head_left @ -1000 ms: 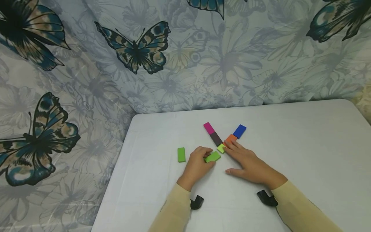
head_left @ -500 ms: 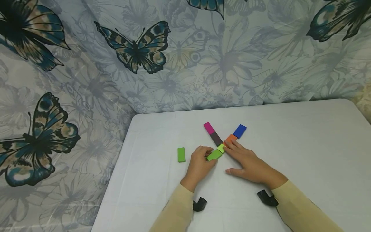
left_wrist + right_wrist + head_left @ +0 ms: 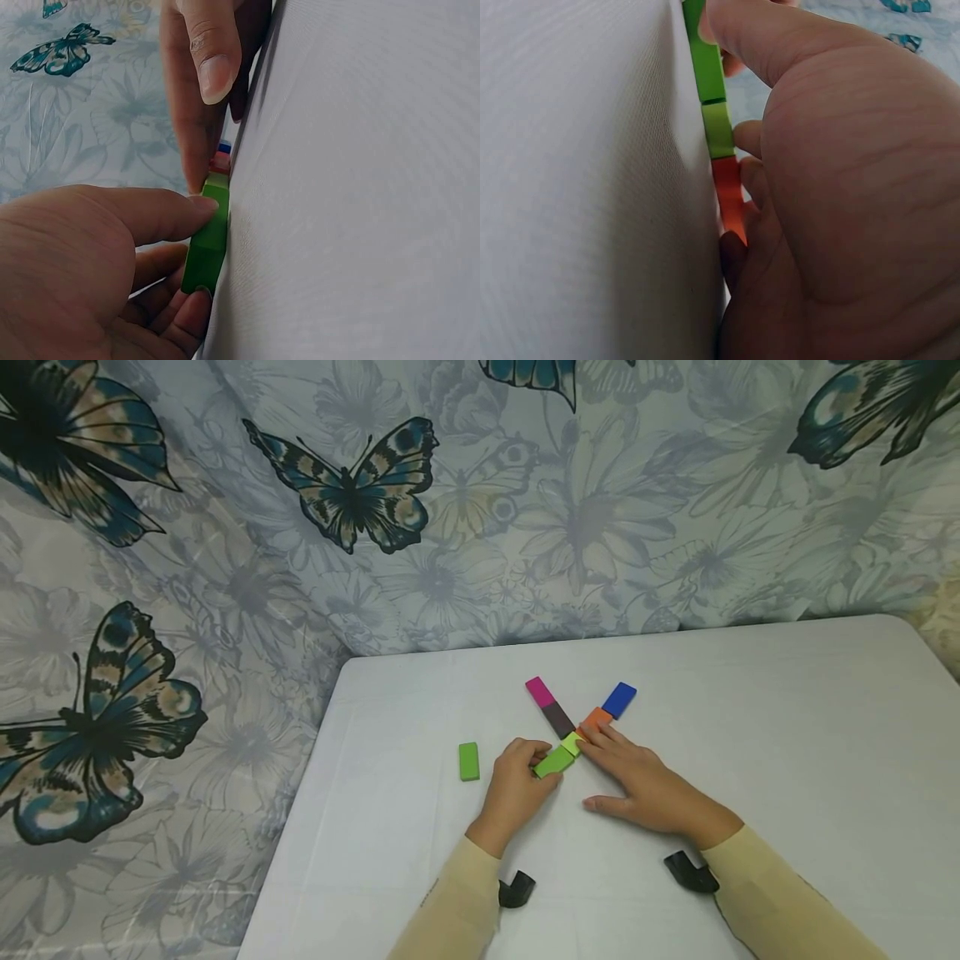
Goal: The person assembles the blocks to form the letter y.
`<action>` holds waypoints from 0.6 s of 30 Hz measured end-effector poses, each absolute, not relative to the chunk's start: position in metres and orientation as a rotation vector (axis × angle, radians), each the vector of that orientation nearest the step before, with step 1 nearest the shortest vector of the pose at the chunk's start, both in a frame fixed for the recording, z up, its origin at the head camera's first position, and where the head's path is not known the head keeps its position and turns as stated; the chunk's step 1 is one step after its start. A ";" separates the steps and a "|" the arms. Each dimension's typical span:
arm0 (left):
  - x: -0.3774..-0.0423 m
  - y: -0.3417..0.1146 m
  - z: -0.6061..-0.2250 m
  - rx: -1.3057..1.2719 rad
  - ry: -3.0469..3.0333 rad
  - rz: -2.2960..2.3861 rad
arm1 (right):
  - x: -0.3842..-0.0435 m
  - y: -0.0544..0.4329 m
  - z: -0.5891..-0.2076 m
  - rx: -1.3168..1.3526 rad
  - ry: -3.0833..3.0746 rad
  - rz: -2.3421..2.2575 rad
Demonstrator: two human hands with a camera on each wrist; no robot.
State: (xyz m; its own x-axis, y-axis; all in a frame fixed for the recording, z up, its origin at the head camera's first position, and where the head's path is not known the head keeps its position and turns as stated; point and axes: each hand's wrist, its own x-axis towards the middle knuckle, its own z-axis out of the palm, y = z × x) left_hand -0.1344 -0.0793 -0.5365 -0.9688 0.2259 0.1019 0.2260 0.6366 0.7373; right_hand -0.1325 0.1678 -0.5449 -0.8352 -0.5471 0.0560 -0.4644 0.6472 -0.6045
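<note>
My left hand [image 3: 516, 783] pinches a green rectangular block [image 3: 553, 762] between thumb and fingers. One end of that block meets a small yellow-green block [image 3: 572, 743], as the right wrist view also shows. Beyond it in line lie an orange block [image 3: 596, 718] and a blue block [image 3: 619, 700]. My right hand [image 3: 652, 789] lies palm down with fingers extended, its fingertips on the orange and yellow-green blocks and its thumb apart. A dark purple-brown block [image 3: 558, 720] and a magenta block [image 3: 539, 692] form a second arm, slanting away to the far left from the yellow-green block.
Another green block [image 3: 468, 762] lies by itself left of my left hand. All the blocks are on a white-covered table [image 3: 787, 718]. A cloth with butterflies and flowers [image 3: 480, 527] hangs behind the table and along its left side.
My left hand has moved slightly to the right, bringing the green block from a small gap up against the yellow-green block. My right hand has stayed in place.
</note>
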 end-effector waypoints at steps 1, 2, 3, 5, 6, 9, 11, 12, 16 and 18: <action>-0.134 -0.079 -0.537 -0.393 -2.843 -1.279 | -0.132 0.168 -0.545 -0.843 2.731 -0.944; -0.134 -0.079 -0.537 -0.394 -2.844 -1.276 | -0.132 0.168 -0.545 -0.842 2.732 -0.942; -0.134 -0.079 -0.537 -0.394 -2.845 -1.275 | -0.132 0.168 -0.545 -0.841 2.733 -0.939; -0.134 -0.079 -0.538 -0.395 -2.846 -1.273 | -0.132 0.168 -0.545 -0.838 2.734 -0.938; -0.134 -0.079 -0.538 -0.396 -2.844 -1.276 | -0.132 0.168 -0.545 -0.837 2.733 -0.938; -0.134 -0.078 -0.538 -0.400 -2.843 -1.274 | -0.131 0.168 -0.545 -0.835 2.731 -0.941; -0.134 -0.078 -0.537 -0.401 -2.833 -1.279 | -0.131 0.168 -0.545 -0.839 2.730 -0.941; -0.134 -0.079 -0.536 -0.400 -2.827 -1.281 | -0.132 0.168 -0.545 -0.840 2.731 -0.941; -0.136 -0.082 -0.533 -0.404 -2.765 -1.336 | -0.133 0.169 -0.547 -0.838 2.725 -0.945; -0.137 -0.084 -0.532 -0.405 -2.721 -1.398 | -0.133 0.168 -0.548 -0.829 2.720 -0.947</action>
State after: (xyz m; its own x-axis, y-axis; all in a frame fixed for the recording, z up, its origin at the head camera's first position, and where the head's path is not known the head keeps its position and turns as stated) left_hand -0.1367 -0.0837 -0.5322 -0.9641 0.2058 0.1679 0.2563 0.5553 0.7911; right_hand -0.1329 0.1683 -0.5476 -0.8374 -0.5449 0.0437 -0.4541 0.6490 -0.6104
